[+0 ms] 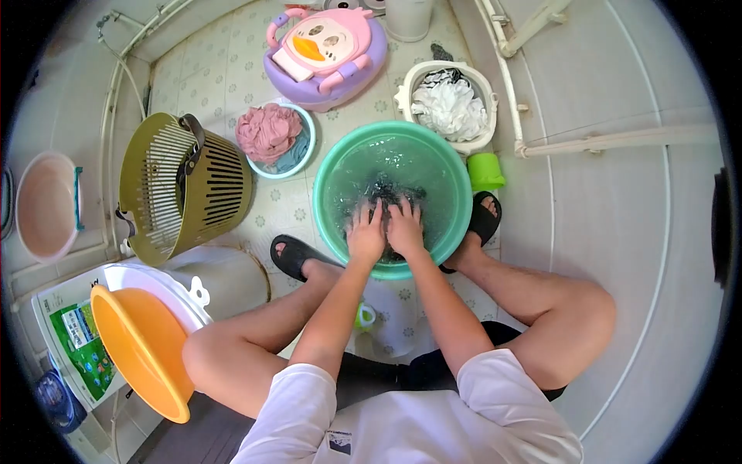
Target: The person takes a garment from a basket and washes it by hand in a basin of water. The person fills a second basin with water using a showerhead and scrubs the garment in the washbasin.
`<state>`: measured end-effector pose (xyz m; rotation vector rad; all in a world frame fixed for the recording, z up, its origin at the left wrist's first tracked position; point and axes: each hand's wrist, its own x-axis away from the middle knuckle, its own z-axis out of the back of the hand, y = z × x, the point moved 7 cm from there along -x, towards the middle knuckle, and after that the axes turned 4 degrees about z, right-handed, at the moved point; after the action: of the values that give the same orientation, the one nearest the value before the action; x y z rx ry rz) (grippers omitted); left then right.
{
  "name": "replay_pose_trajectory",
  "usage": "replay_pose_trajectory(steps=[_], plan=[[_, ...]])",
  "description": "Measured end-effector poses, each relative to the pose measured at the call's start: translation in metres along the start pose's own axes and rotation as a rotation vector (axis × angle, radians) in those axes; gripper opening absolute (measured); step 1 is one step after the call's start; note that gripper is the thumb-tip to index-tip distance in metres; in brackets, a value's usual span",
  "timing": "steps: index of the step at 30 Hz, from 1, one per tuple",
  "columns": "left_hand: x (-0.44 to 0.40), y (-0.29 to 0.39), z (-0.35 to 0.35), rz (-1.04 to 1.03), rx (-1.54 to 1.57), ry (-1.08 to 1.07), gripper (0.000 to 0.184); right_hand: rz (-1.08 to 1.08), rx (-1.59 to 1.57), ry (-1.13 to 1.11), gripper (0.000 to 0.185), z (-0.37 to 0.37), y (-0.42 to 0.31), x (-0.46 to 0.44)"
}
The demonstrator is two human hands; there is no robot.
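Water (440,182) lies inside a round green plastic washbasin (390,130) on the patterned floor (193,73), between the feet of a seated person in a white T-shirt (402,421). A wet, dark cloth (398,192) sits in the washbasin, bunched around its middle and partly under the surface. Left hand (366,232) and right hand (405,227) are side by side, backs upward, fingers outstretched and spread over the cloth, neither one clenched; the fingertips reach into the water, where their exact contact is hard to make out. Just beyond the washbasin, to the right, a cream plastic basket (407,93) holds crumpled white laundry (448,110), with a lime-green cup (485,170) near it. To the left, a small pale-blue basin (312,139) bears pink fabric (267,130) and blue-grey fabric (294,156), next to a slatted olive laundry hamper (224,189). Farther off stands a pink-and-purple child's potty (328,48) with a bird face. Black slippers (292,257) cover both feet, and an orange basin (143,356) leans beside the left knee.
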<state>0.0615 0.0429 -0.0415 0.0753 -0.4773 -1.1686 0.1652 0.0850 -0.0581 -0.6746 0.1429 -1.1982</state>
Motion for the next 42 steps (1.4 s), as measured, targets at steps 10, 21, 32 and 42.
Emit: replay_pose_trajectory(steps=[10, 21, 32, 42], plan=[[-0.023, 0.016, 0.041, -0.02, -0.192, -0.145, 0.052, -0.098, 0.007, -0.122, 0.035, 0.017, -0.005, -0.011], [-0.028, 0.015, 0.207, -0.126, -0.147, -0.204, 0.043, 0.085, 0.064, 0.112, 0.024, 0.117, -0.079, -0.01], [0.101, -0.139, 0.472, 0.066, 0.072, 0.194, 0.045, 0.367, -0.22, 0.131, 0.017, 0.163, -0.21, -0.028], [0.337, -0.397, 0.527, 0.585, 0.006, 0.73, 0.057, 0.619, -0.763, -0.23, 0.014, 0.123, -0.389, -0.007]])
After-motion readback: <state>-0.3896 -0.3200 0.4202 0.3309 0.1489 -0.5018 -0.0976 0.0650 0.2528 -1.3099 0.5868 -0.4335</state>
